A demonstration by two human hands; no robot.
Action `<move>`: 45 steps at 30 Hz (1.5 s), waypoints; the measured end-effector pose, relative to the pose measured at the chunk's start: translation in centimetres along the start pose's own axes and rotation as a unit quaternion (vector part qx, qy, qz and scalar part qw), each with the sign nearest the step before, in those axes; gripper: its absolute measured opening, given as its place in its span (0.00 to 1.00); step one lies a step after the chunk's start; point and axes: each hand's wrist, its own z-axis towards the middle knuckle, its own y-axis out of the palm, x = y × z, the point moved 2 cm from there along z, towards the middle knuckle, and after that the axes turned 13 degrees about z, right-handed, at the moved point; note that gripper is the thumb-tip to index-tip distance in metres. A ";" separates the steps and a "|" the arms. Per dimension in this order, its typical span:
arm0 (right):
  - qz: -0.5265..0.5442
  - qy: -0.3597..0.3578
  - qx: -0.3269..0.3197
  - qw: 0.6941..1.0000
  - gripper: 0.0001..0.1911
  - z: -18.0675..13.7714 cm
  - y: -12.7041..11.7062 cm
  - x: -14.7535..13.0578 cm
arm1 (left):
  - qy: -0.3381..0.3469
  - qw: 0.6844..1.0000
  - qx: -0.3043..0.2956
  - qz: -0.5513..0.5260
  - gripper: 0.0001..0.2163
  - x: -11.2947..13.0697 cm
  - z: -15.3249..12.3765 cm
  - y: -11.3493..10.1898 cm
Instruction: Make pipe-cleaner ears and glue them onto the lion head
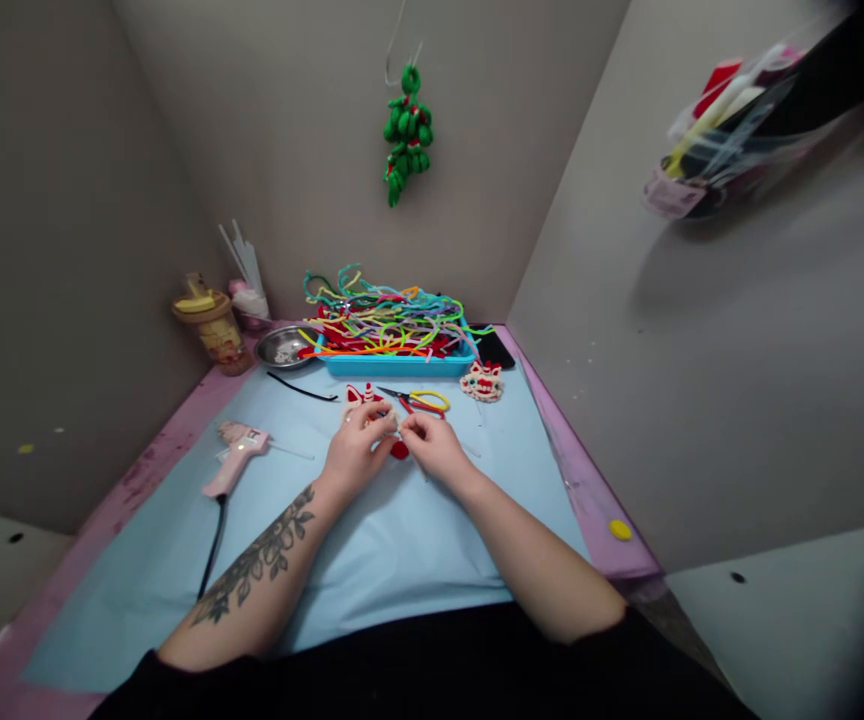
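My left hand (361,440) is closed around a red-and-white pipe-cleaner figure (354,394), whose pointed ears show above the fingers. A round red piece (400,450) sticks out below, between the hands; whether it belongs to the figure I cannot tell. My right hand (430,446) is pinched right beside the left fingertips, on something too small to name. Just beyond the hands lie scissors (432,401) with yellow and red handles. A finished-looking cream-and-red animal face (481,382) rests farther right.
A blue tray (402,367) heaped with colourful pipe cleaners stands at the back. Left of it are a metal bowl (287,347) and a lidded cup (214,335). A pink glue gun (237,460) with a black cord lies left. Behind the tray's right end is a phone (495,349).
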 end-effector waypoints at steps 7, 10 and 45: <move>-0.276 -0.148 -0.041 0.949 0.08 -0.6 0.2 -0.8 | 0.000 1.000 -0.020 0.012 0.16 -0.2 -0.1 0.6; -0.347 -0.171 -0.067 0.920 0.10 -0.7 0.3 -1.2 | -0.017 0.996 -0.086 0.019 0.12 -0.3 -0.1 0.7; 0.015 -0.045 -0.027 0.999 0.08 0.0 -0.2 -0.3 | -0.269 0.896 -0.157 -0.315 0.13 -0.2 0.8 0.5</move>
